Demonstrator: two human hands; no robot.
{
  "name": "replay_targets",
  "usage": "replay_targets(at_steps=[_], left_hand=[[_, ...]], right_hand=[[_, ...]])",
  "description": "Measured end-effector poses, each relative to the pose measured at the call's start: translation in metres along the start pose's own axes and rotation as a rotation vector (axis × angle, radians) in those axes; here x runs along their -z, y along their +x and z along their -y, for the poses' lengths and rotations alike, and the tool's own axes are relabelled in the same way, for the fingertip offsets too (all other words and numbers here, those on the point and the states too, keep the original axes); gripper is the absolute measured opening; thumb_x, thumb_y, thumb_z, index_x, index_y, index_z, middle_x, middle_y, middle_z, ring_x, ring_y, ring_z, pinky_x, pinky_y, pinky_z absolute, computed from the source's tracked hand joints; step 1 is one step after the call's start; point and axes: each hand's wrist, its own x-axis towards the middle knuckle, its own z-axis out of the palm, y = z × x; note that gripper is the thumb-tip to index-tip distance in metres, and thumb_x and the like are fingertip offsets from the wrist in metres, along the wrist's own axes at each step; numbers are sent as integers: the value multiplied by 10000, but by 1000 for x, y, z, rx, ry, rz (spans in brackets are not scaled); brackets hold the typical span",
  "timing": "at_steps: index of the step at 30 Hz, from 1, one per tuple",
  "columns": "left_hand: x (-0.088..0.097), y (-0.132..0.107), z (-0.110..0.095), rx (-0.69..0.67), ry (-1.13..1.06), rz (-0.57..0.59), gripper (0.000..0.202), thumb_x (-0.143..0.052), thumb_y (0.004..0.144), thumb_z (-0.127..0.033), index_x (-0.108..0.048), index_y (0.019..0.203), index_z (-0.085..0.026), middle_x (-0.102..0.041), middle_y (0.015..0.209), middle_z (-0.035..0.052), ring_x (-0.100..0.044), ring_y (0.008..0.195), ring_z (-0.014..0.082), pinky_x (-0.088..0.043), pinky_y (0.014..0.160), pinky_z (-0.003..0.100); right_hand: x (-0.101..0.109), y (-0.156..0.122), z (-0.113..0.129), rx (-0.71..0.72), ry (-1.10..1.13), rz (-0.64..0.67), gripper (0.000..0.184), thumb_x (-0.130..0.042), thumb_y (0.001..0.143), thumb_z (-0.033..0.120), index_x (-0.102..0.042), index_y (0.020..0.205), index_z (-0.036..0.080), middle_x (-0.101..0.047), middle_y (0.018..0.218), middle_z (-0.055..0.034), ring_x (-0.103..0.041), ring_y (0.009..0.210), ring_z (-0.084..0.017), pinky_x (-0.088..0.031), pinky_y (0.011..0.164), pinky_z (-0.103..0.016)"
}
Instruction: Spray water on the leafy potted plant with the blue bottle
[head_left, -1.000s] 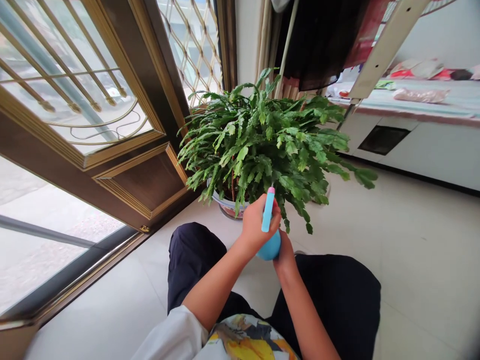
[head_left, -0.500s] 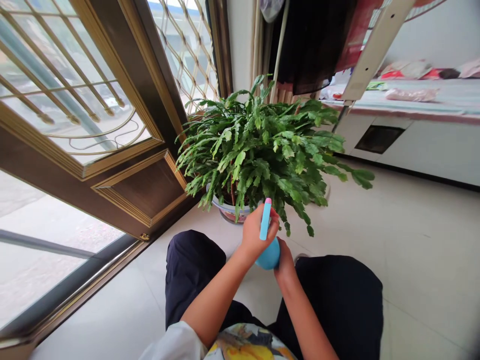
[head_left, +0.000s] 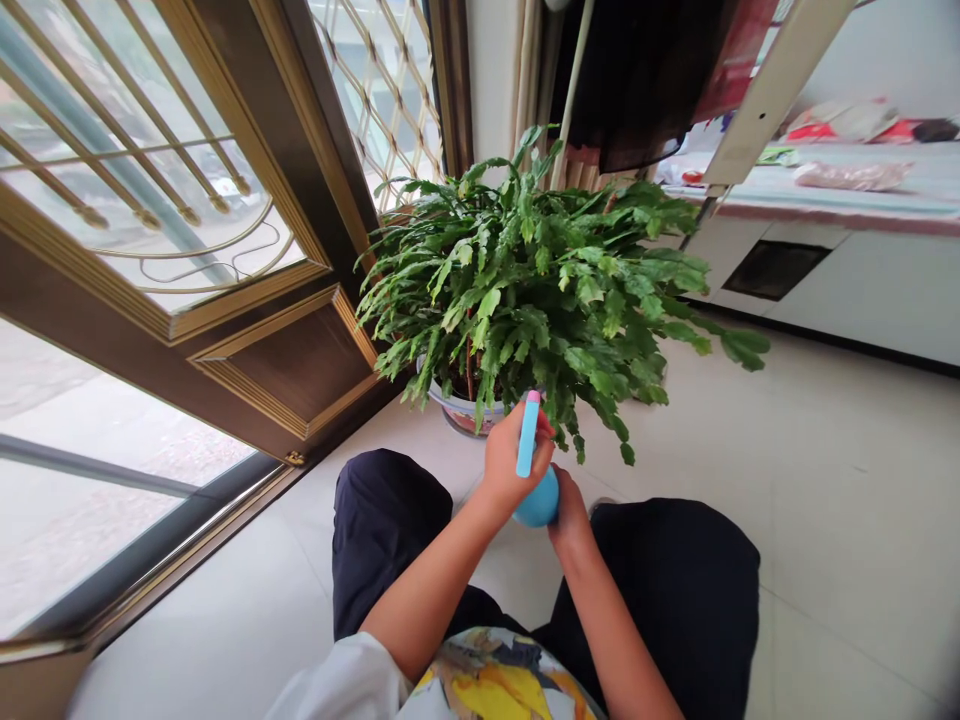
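A blue spray bottle [head_left: 538,500] with a pink-tipped light-blue head is held between my knees, just in front of a leafy potted plant [head_left: 525,280]. My left hand [head_left: 508,458] wraps round its neck and trigger part, fingers curled. Lower down, my right hand [head_left: 570,505] grips the round body from the right side. The nozzle end points at the plant's lower leaves. Part of the white patterned pot [head_left: 469,412] shows under the foliage; leaves hide the rest. Whether any spray comes out cannot be seen.
A brown and gold door [head_left: 285,365] with glass and bars stands at the left. Behind the plant hang dark clothes [head_left: 630,80]. At the back right is a bed-like platform [head_left: 870,265] with white side panels. Pale tiles [head_left: 810,480] cover the floor.
The view has shifted slightly, so the plant and bed appear a little further right and higher. Both hands keep their hold on the spray bottle.
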Motion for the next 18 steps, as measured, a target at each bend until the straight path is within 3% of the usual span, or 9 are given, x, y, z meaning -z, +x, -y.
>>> replay_targets(at_steps=[8, 13, 18], left_hand=[[7, -13, 3, -14, 16, -57, 104, -534, 735, -147, -572, 817, -201, -633, 763, -2, -581, 667, 138, -450, 657, 254], [16, -22, 13, 7, 20, -110, 136, -523, 786, -171, -611, 886, -200, -640, 801, 8, -583, 709, 146, -464, 713, 273], [21, -29, 24, 15, 46, -114, 89, -537, 775, -155, -590, 828, -202, -622, 783, 9, -577, 699, 150, -455, 694, 270]], right_hand=[[-3, -2, -5, -94, -41, 53, 175, -642, 680, 339, -712, 751, 195, -744, 711, -26, -665, 668, -207, -530, 611, -299], [-4, -3, -21, -95, -93, 62, 174, -609, 694, 379, -663, 680, 215, -707, 662, -9, -639, 646, -194, -498, 603, -293], [-5, -2, -34, -108, -119, 77, 170, -602, 693, 382, -634, 635, 225, -653, 590, 13, -566, 566, -167, -463, 555, -287]])
